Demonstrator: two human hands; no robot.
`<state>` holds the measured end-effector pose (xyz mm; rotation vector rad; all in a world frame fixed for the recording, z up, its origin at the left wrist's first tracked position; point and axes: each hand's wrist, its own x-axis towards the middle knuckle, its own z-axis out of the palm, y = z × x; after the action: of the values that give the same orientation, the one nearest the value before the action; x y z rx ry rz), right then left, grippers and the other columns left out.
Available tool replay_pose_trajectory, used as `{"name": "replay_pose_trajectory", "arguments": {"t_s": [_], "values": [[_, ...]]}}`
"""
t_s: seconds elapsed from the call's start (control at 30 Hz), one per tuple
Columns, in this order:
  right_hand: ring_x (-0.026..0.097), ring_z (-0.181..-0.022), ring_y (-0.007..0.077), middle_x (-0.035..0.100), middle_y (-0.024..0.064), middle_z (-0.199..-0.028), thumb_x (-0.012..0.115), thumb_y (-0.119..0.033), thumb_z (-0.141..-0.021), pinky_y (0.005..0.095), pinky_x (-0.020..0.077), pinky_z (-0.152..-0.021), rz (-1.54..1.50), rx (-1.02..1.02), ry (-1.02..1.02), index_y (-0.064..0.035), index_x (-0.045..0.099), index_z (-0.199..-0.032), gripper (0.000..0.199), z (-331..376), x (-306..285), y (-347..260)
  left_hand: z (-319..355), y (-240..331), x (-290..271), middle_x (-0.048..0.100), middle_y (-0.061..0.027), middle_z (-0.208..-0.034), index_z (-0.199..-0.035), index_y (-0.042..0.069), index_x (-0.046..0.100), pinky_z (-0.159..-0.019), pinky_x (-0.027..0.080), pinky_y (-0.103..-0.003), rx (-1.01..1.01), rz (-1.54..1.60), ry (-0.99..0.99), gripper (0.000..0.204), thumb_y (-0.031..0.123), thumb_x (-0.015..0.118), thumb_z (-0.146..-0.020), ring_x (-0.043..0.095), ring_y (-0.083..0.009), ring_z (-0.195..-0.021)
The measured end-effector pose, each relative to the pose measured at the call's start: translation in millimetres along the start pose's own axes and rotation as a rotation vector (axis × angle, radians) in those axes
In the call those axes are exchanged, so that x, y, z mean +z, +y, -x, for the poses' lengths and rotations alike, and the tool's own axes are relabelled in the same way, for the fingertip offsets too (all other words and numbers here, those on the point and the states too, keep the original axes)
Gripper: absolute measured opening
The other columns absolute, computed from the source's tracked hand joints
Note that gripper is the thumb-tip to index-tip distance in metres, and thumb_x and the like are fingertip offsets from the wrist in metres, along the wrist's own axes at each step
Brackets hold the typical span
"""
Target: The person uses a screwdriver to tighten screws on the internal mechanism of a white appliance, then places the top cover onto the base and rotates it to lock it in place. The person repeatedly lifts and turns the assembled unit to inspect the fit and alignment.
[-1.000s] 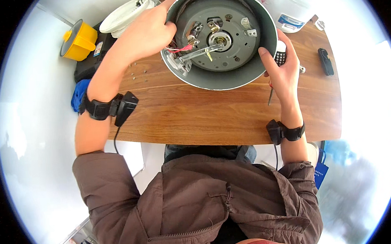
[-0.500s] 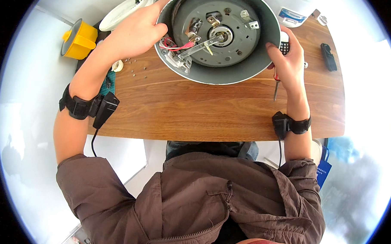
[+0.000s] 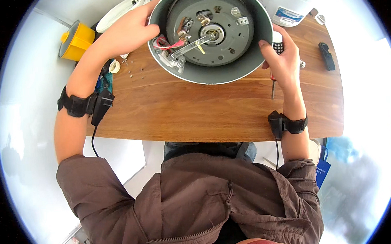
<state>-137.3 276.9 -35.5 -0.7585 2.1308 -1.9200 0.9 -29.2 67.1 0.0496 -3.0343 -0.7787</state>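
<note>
**Both hands on the upturned cooker**

On the wood-grain table (image 3: 212,113), your left hand (image 3: 127,32) clasps the round grey metal cooker (image 3: 245,55) at its rim. Your right hand (image 3: 281,58) steadies the other side, fingers also pinching a thin screwdriver (image 3: 272,87).

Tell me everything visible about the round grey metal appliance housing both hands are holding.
The round grey metal appliance housing stands tilted on the wooden table, its open side toward the camera. Inside, a flat disc carries a central hub, small brackets, screws, a metal strip and red wires. The left hand grips its left rim; the right hand holds its right rim along with a screwdriver.
</note>
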Motion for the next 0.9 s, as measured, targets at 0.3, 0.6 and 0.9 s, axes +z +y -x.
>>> {"name": "replay_pose_trajectory", "arguments": {"t_s": [0.3,0.6,0.9], "values": [[0.057,-0.058,0.0057,0.065,0.0004,-0.079,0.072,-0.026,-0.094,0.0227,0.0466,-0.049,-0.023,0.062,0.012,-0.0007,0.066,-0.126,0.042,4.1,4.9,0.8,22.3,-15.4,13.6,0.064,-0.0058,-0.127,-0.150,0.006,0.049,-0.096,0.049,-0.029,-0.066,0.384,0.097,0.066,0.056,0.039,-0.109,0.060,-0.0145,-0.112],[0.056,-0.054,0.0061,0.063,0.0003,-0.077,0.068,-0.044,-0.099,0.0214,0.0442,-0.046,-0.075,0.123,-0.057,0.0014,0.065,-0.127,0.054,-0.6,-1.9,18.6,30.7,1.9,58.2,0.055,-0.0111,-0.148,-0.157,0.015,0.041,-0.110,0.050,-0.048,-0.515,1.075,0.017,0.075,0.068,0.026,-0.106,0.056,-0.0248,-0.135],[0.057,-0.055,0.0059,0.066,0.0016,-0.076,0.050,-0.061,-0.104,0.0197,0.0447,-0.046,-0.301,0.136,-0.193,0.0028,0.064,-0.130,0.070,4.6,-7.9,20.2,26.8,-0.5,81.7,0.050,-0.0104,-0.155,-0.160,0.013,0.035,-0.114,0.046,-0.046,-0.483,1.467,0.107,0.084,0.074,0.027,-0.102,0.051,-0.0251,-0.139]]}}
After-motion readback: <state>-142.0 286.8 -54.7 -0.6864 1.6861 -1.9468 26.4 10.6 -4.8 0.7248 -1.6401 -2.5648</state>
